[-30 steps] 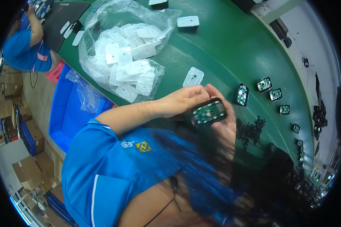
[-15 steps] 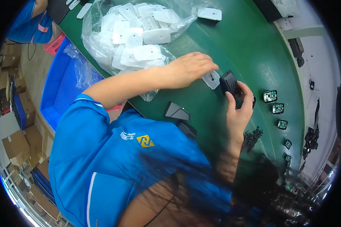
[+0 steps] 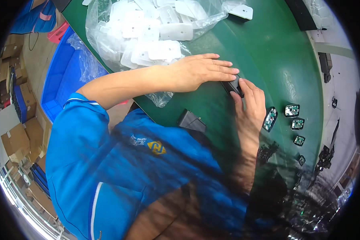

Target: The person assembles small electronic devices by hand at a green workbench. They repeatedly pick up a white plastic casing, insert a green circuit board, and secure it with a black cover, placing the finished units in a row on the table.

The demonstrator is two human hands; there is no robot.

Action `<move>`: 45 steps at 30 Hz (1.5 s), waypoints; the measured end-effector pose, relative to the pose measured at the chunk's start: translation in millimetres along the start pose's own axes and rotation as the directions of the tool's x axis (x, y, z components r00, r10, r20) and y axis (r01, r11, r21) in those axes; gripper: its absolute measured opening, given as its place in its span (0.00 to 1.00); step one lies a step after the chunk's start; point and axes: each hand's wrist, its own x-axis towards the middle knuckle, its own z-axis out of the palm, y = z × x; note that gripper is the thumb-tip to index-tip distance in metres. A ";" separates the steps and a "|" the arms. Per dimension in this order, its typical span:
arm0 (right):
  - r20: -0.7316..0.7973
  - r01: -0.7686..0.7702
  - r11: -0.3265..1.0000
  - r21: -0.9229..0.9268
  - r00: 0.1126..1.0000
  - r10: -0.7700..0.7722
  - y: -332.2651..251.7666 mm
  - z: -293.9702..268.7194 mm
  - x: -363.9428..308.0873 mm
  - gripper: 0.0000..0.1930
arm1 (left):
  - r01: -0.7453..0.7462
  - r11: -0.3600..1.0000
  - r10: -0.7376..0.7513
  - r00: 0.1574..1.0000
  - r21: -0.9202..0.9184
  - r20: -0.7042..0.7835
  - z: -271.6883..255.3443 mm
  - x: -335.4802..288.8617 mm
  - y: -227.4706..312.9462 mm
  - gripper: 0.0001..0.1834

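My left hand (image 3: 202, 73) lies flat with its fingers stretched out, the fingertips resting on the upper end of a small black plastic case (image 3: 232, 85). From the other side, the thumb and fingers of my right hand (image 3: 250, 100) grip the same case low over the table. Part of the case is covered by my fingers. Just right of my right hand stands an open black housing with a green circuit board (image 3: 270, 119). Another black case (image 3: 192, 121) sits by the table edge near my body.
A clear plastic bag (image 3: 212, 24) full of translucent white plates (image 3: 176, 32) spreads over the green table (image 3: 264, 52). More circuit-board housings (image 3: 292, 110) line the right side. Small black parts (image 3: 268, 152) lie heaped near my right forearm. A blue bin (image 3: 64, 76) stands at left.
The black case has come down to the left, where a white plate showed before; that plate is now out of sight. My left fingers have stretched onto the case. The view has shifted slightly.
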 end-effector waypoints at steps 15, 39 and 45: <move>-0.033 -0.194 0.948 0.251 0.978 0.208 19.9 -4.3 -0.4 0.13 | -0.149 0.944 0.197 0.970 0.294 -0.140 7.7 38.6 9.2 0.21; 0.072 -0.178 0.962 0.205 0.983 0.167 -29.5 -29.2 -110.3 0.31 | 0.530 0.844 -0.534 0.845 0.090 0.029 -9.8 185.5 -14.1 0.27; 0.172 -0.152 0.972 0.182 0.978 0.121 -31.8 -28.4 -123.1 0.31 | 0.172 0.940 -0.146 0.983 0.294 -0.110 -97.5 78.6 24.0 0.13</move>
